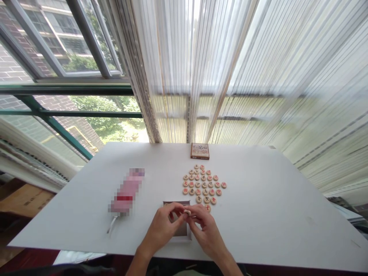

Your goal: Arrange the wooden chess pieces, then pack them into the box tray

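A small round Chinese chess piece (187, 212) is pinched between the fingertips of both hands. My left hand (163, 224) grips it from the left, thumb and index finger curled together. From the other side my right hand (205, 226) closes its fingers on the same piece. Below them lies an open shallow box (184, 238), partly hidden by the hands. Several wooden Chinese chess pieces (204, 184) with red or black characters lie flat in rough rows beyond and to the right. One red-marked piece (207, 207) is right beside my right hand's fingers.
A printed box lid (200, 151) lies at the far edge of the white table (267, 207). To the left rests a blurred pink item (126, 193), with a whitish strip (112, 225) at its near end. Striped curtains (230, 76) and a window stand behind the table.
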Demonstrator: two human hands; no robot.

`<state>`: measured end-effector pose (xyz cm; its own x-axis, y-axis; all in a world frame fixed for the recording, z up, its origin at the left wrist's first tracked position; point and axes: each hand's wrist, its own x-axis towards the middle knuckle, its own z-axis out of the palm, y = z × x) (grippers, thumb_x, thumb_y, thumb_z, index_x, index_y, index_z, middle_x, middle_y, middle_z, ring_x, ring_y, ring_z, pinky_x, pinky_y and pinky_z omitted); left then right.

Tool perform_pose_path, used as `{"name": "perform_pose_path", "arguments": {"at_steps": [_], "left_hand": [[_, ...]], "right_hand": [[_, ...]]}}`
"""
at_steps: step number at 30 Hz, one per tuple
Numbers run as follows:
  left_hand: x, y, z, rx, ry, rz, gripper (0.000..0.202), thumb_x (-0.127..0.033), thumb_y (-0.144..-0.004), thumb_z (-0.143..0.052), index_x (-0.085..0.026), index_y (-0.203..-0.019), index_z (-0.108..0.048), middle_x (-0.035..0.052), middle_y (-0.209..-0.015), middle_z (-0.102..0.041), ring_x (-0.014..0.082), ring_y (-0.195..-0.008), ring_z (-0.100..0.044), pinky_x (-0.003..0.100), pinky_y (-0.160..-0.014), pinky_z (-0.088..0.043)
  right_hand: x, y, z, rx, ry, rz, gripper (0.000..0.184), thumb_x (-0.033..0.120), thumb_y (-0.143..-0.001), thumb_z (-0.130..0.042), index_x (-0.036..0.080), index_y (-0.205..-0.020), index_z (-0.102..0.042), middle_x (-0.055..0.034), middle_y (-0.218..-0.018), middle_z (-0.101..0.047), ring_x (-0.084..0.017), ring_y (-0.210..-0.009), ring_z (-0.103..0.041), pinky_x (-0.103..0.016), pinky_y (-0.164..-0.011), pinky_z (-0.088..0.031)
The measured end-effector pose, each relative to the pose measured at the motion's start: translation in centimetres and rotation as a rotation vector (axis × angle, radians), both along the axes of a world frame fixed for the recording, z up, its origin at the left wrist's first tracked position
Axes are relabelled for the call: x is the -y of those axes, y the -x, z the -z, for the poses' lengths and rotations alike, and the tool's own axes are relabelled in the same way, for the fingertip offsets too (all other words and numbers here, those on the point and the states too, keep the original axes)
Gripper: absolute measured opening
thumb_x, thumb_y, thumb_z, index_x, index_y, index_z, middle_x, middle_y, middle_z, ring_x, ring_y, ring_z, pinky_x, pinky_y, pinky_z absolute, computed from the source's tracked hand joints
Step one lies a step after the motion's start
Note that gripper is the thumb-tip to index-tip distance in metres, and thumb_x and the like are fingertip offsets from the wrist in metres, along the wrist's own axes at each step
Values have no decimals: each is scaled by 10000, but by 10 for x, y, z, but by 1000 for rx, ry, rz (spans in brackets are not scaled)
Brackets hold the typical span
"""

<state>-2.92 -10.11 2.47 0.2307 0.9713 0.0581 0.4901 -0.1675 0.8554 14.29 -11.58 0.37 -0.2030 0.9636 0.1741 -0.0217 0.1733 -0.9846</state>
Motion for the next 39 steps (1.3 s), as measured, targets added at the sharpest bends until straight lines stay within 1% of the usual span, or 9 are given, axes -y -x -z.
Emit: {"name": "perform_pose_path", "arguments": {"at_steps": [6,11,14,17,24,28,32,36,39], "left_hand": [[2,2,2,89,22,-18,170,-379,-878,-620,-220,-902,-675,6,-812,-703,154,-705,-626,243,-642,-489],[-1,9,15,363,114,-107,229,-384,-890,-602,-190,-1010,-623,24,-858,-691,154,-706,-666,265,-684,-541],[-5,15,23,472,161,-145,270,-385,-886,-607,-176,-1054,-635,53,-919,-703,190,-799,-700,284,-711,-566],[-7,18,29,545,184,-173,301,-377,-862,-642,-169,-1079,-633,70,-964,-713,223,-892,-708,331,-794,-581],[-11,20,36,646,217,-185,320,-306,-819,-713,-191,-1078,-565,48,-963,-717,215,-965,-704,337,-884,-560],[-11,20,36,637,262,-175,299,-301,-801,-732,-192,-1016,-554,49,-933,-728,216,-952,-712,322,-873,-556],[-9,19,33,575,261,-158,277,-315,-794,-731,-188,-982,-572,50,-907,-731,220,-916,-719,314,-843,-559],[-8,16,26,418,176,-158,230,-334,-806,-706,-180,-951,-614,46,-894,-723,201,-848,-712,291,-789,-561],[-6,14,19,283,110,-123,184,-340,-827,-676,-185,-917,-640,38,-894,-722,187,-835,-698,283,-802,-555]], "right_hand": [[0,3,5,-33,30,16,189,305,-908,-619,234,-1083,-634,-54,-959,-655,-202,-884,-670,-317,-792,-574],[1,-3,10,44,-8,19,186,290,-927,-591,221,-1096,-625,-59,-959,-645,-192,-871,-659,-310,-798,-563],[4,-6,16,91,-11,33,156,287,-942,-565,221,-1064,-635,-58,-942,-650,-191,-859,-654,-304,-788,-551],[7,-8,22,124,-34,47,139,282,-945,-555,224,-1033,-646,-52,-910,-653,-190,-837,-646,-295,-763,-536],[8,-11,24,155,-50,68,138,285,-952,-535,228,-987,-656,-38,-860,-650,-173,-756,-611,-273,-704,-501],[7,-11,23,167,-56,61,139,277,-949,-536,225,-989,-659,-33,-839,-651,-167,-735,-603,-263,-687,-489],[9,-11,24,184,-54,59,137,269,-944,-541,224,-986,-663,-27,-817,-651,-164,-726,-604,-257,-679,-484],[10,-12,24,194,-53,56,134,264,-940,-544,224,-980,-665,-22,-810,-652,-162,-724,-605,-254,-686,-484],[9,-12,23,203,-51,56,134,264,-938,-544,223,-979,-665,-22,-812,-654,-164,-730,-605,-255,-692,-482]]}}
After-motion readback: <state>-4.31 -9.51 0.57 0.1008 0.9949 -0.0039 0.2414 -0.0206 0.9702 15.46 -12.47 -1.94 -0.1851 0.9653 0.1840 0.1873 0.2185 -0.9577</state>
